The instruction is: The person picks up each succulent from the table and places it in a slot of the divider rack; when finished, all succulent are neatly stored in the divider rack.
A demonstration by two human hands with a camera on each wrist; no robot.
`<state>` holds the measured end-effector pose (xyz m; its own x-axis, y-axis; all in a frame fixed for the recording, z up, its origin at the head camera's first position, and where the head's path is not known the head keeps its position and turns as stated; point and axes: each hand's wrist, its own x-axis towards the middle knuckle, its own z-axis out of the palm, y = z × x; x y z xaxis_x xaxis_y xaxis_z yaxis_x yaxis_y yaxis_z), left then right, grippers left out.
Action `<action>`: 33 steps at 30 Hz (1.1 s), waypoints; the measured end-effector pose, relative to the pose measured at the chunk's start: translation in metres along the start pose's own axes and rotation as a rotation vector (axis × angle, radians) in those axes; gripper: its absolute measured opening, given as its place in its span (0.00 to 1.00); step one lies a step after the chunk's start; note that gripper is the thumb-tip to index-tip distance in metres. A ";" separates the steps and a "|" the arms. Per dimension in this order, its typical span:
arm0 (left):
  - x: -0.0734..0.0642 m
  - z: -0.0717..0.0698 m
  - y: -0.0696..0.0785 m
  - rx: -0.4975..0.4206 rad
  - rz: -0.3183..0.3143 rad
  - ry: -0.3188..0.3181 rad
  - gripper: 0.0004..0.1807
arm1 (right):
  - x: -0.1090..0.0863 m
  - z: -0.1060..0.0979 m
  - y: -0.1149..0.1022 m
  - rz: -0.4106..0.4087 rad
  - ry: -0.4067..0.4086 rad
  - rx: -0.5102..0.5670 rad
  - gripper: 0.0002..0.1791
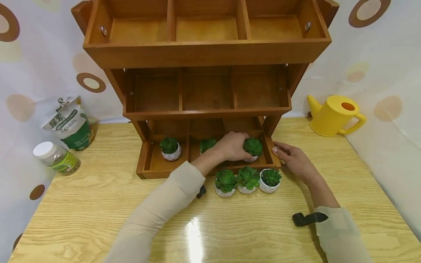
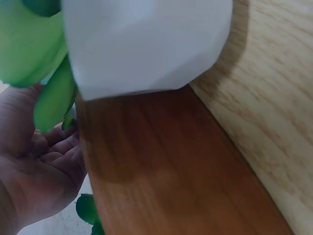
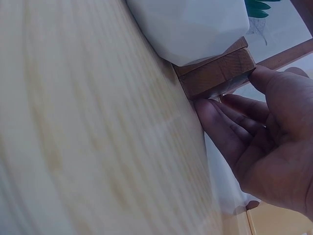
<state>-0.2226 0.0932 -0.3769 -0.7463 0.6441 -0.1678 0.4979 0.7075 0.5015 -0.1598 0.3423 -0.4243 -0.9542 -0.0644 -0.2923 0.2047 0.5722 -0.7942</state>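
Observation:
My left hand (image 1: 231,146) reaches into the bottom tier of a brown wooden shelf (image 1: 207,56) and grips a potted succulent (image 1: 253,147) in its right compartment, thumb and fingers on either side. At the tier's right front corner, my right hand (image 1: 296,160) holds the side board (image 3: 220,73) between thumb and fingers. One potted succulent (image 1: 170,149) stands in the left compartment; another succulent (image 1: 206,144) in the middle one is partly hidden by my left arm. Before the shelf stand three more in white faceted pots: a left plant (image 1: 225,181), a middle plant (image 1: 248,178) and a right plant (image 1: 270,179).
The two upper tiers have three compartments each and overhang the bottom one. A yellow watering can (image 1: 335,116) stands at the back right of the wood-grain table (image 1: 250,226). To the left are a green-and-white bag (image 1: 70,126) and a white-lidded jar (image 1: 57,157).

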 end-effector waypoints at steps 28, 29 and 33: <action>-0.088 -0.023 -0.006 -0.210 0.094 0.256 0.32 | 0.003 0.002 -0.003 -0.012 -0.007 -0.036 0.45; -0.097 -0.023 -0.008 -0.239 0.087 0.263 0.30 | 0.003 0.001 -0.003 -0.012 -0.005 -0.043 0.45; -0.127 -0.018 -0.018 -0.309 0.044 0.254 0.21 | 0.002 0.001 -0.001 0.002 -0.012 -0.049 0.46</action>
<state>-0.1446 -0.0063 -0.3497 -0.8319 0.5521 0.0556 0.4044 0.5348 0.7419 -0.1617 0.3410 -0.4242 -0.9508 -0.0729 -0.3010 0.1956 0.6120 -0.7663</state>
